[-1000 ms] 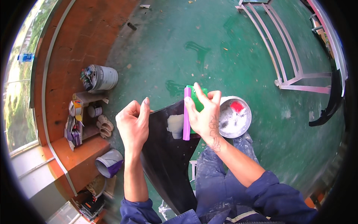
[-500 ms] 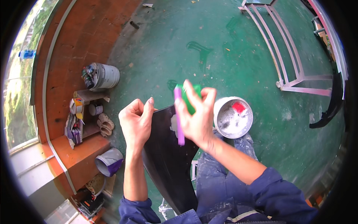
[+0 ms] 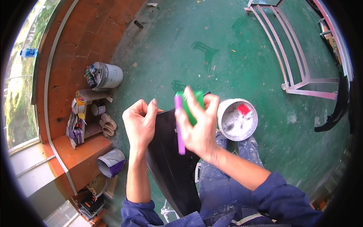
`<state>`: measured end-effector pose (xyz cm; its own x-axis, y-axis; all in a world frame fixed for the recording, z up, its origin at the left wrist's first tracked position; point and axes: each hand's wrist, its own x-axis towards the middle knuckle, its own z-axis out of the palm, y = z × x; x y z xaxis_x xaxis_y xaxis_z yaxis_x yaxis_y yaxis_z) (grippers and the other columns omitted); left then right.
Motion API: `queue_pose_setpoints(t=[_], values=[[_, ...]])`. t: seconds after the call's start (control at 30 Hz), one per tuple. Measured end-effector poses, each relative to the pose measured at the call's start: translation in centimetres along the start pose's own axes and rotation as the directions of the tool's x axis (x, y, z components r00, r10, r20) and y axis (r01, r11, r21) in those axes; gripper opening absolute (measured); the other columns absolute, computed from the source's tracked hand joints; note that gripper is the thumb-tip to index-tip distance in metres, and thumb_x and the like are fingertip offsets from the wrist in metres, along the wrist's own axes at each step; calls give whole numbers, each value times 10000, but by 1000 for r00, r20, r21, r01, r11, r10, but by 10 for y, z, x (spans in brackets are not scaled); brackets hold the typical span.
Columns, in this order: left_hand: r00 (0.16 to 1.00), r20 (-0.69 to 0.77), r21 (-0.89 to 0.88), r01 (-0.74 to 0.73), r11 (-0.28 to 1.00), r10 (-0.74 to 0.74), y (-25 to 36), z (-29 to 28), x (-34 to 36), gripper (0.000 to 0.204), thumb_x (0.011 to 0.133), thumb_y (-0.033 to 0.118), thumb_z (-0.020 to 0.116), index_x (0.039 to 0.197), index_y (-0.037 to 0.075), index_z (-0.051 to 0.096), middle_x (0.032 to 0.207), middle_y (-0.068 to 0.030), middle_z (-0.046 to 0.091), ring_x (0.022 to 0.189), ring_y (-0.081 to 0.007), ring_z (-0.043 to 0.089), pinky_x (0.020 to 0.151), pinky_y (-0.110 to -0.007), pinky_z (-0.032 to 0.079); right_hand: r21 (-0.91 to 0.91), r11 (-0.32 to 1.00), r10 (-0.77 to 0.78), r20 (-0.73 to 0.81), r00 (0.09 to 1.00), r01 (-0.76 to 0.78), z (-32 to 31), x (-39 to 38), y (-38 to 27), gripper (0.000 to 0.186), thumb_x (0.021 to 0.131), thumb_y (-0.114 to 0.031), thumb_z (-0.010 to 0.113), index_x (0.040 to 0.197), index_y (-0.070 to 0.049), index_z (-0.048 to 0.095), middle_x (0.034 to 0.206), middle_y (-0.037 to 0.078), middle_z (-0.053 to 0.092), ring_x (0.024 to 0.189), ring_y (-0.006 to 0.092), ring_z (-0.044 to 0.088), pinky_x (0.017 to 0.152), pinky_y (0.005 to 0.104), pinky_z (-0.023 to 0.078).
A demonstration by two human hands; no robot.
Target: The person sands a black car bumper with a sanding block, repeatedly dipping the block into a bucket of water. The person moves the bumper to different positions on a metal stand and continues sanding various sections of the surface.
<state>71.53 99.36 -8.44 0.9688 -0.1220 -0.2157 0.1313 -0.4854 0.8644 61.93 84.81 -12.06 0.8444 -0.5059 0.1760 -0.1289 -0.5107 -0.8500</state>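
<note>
Black panel (image 3: 172, 166) stands propped on the person's lap in the head view, its upper edge pinched by the closed fingers of the left hand (image 3: 139, 123), while the right hand (image 3: 197, 125) is clamped on a green block (image 3: 193, 104) and a purple strip (image 3: 179, 126). I judge the panel could slip sideways if the rubbing pushes harder than that 1 pinch resists. Below is a green painted floor (image 3: 234, 49) with a soapy white bucket (image 3: 237, 119) just beside the knee, and 2 more buckets near the orange ledge (image 3: 81, 151).

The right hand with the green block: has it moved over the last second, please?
Yes. The right hand with the green block has shifted left, away from the white bucket, over the black panel.
</note>
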Motion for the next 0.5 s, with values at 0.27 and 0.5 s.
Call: queue_pose_setpoints(t=[0.27,0.5], values=[[999,-19,10,-47,999,47,-6,-3,0,534,1052,139,749,631,53,431,593,53,509,608,-13,515,515,-245,353,6,999,44,-129,991,-44,12,25,16,578,945,-252,790,1416,64,680,1094,241,493,952,353,554,834,428,525],[997,-18,30,-71,997,72,-1,-3,-2,528,1063,173,744,629,49,471,605,15,605,601,-14,511,517,-249,333,46,991,132,-139,981,-126,16,48,25,579,956,-261,782,1422,66,671,1082,237,482,966,363,541,846,456,506]])
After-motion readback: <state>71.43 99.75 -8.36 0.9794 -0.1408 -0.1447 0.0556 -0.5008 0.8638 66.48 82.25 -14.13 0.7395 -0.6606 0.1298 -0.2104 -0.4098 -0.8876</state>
